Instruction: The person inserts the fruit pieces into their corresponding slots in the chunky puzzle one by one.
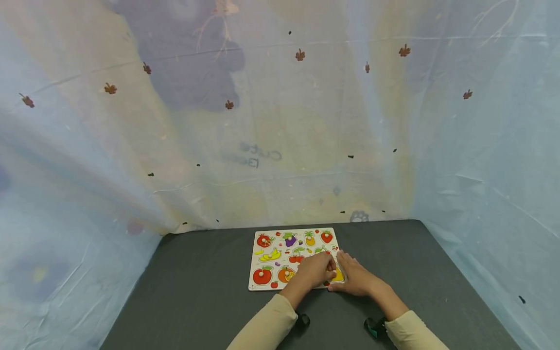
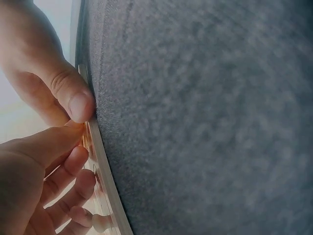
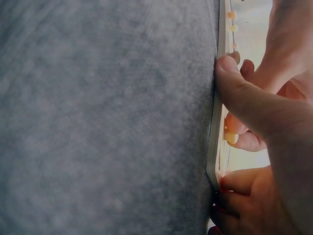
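A white fruit puzzle board (image 1: 284, 287) with knobbed pieces lies on the dark table. My left hand (image 1: 314, 270) reaches over its front right part and pinches the small knob (image 3: 231, 137) of a yellow fruit piece (image 1: 338, 276), thumb and forefinger meeting there. The other left fingers curl loosely above the board in the left wrist view. At the front right corner, my right hand (image 1: 356, 277) steadies the board. Its thumb (image 3: 234, 81) presses along the front edge, and its extended fingers lie along the right edge. My left hand hides part of the yellow piece and its neighbours.
Red apple (image 1: 262, 277), orange (image 1: 285, 275), bananas (image 1: 270, 255), grapes (image 1: 289, 239), pineapple (image 1: 309, 238) and strawberry (image 1: 326, 236) pieces sit in the board. Dark straps (image 1: 375, 328) hang at both wrists. A patterned cloth (image 1: 280, 121) rises behind the table (image 1: 197, 291) and at both sides.
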Tool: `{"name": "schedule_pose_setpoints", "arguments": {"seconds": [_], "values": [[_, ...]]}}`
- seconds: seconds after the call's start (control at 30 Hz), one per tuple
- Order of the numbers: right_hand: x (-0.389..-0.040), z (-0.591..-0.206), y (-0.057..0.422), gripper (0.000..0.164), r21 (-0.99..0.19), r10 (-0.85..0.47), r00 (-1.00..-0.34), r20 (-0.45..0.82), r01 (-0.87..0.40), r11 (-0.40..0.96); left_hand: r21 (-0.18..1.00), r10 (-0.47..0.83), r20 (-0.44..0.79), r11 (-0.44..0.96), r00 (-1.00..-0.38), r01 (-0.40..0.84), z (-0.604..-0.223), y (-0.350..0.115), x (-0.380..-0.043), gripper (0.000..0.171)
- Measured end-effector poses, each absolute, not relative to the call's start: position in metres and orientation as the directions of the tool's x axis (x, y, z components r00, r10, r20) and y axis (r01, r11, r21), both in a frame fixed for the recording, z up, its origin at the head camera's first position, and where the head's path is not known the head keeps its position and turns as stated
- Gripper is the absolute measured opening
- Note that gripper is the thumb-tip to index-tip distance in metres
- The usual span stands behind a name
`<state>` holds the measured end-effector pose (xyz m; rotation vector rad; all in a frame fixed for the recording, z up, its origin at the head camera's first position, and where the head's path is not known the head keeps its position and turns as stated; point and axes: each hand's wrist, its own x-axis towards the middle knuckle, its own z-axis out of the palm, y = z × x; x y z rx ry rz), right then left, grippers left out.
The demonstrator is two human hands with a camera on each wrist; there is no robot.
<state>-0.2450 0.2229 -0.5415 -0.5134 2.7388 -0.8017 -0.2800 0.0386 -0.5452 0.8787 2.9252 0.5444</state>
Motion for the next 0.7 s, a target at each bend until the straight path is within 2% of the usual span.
{"name": "schedule_pose_setpoints", "arguments": {"seconds": [0.33, 0.47, 0.7], "values": [[-0.244, -0.542, 0.224, 0.117, -0.549, -0.387, -0.913, -0.131, -0.258, 0.795, 0.316, 0.527, 0.091, 0.79, -0.845, 0.526, -0.549, 0.025, -0.277, 0.017], [-0.246, -0.542, 0.224, 0.117, -0.548, -0.394, -0.911, -0.126, -0.267, 0.793, 0.309, 0.526, 0.133, 0.783, -0.84, 0.539, -0.544, 0.012, -0.273, 0.017], [-0.249, -0.547, 0.232, 0.118, -0.568, -0.393, -0.907, -0.15, -0.247, 0.785, 0.328, 0.466, 0.175, 0.803, -0.868, 0.497, -0.541, -0.021, -0.273, 0.015]]}}
